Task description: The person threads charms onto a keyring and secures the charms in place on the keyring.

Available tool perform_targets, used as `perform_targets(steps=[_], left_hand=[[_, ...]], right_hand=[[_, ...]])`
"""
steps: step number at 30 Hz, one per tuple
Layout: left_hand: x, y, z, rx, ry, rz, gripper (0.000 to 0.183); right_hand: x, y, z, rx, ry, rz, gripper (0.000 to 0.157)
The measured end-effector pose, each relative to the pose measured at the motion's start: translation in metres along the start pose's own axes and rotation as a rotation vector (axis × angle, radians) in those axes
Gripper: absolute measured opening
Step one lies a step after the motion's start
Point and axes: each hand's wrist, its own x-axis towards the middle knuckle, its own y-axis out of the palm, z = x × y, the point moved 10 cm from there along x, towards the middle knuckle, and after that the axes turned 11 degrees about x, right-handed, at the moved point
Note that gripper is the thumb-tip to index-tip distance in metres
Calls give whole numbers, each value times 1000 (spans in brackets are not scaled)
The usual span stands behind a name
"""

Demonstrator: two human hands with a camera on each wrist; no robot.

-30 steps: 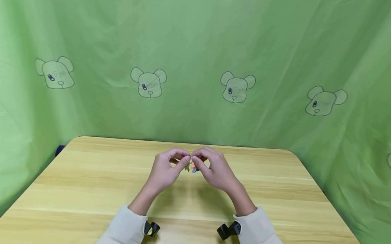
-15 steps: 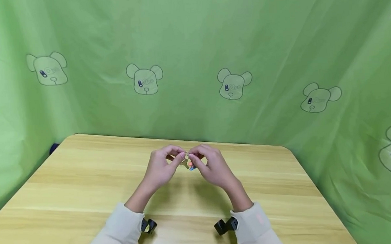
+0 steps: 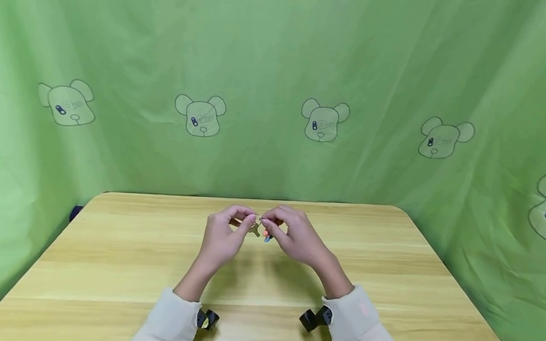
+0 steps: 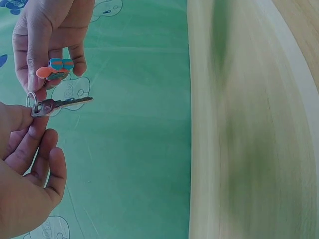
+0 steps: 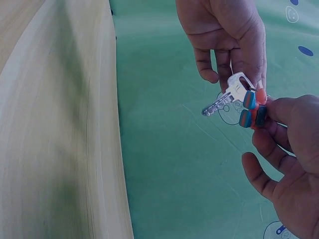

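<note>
While I followed the head view from my remote station, the left hand (image 3: pixel 221 237) and the right hand (image 3: pixel 299 237) were poised close together above the pale wood-grain worktop (image 3: pixel 123 276), thumb and forefinger closed on each. A toothed metal key (image 3: pixel 255 230) hung by the left fingers and a small orange-and-blue charm (image 3: pixel 267 236) by the right; I judged they were held clear of the surface so both could dangle freely. Behind stood a green cloth printed with bear heads (image 3: pixel 254 161).

From the left wrist, I saw the left fingers clamped on the key's head, probably because that broad end gave the surest grip. A thin silver-coloured wire ring (image 4: pixel 32 98) overlapped it; whether it ran through the hole, I couldn't be sure.

Through the right wrist view, the right fingers pinched beside the charm, seemingly on the ring, though the contact itself was hidden. The lower fingers stood apart, presumably to avoid crowding such small parts.
</note>
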Motion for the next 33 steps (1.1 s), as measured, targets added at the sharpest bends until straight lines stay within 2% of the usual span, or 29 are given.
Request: perform_targets(steps=[9,17,20,25,33], left_hand=[[0,1,0,-8,0,15,8],[-1,5,-7,92,118,28,7],[-1,4,-10,122,140,21,6],[1,2,-11,142,136,13,6],[-2,1,-8,102,91,13,6]], right_hand=[[0,1,-1,-6,3,-11,8],[-1,2,-3,-38,-3,-13,8],[1,2,-3,-38,-10,-12,8],[3,2,0,-32,-23,-9,9],[1,4,1,-26,-29,-1,8]])
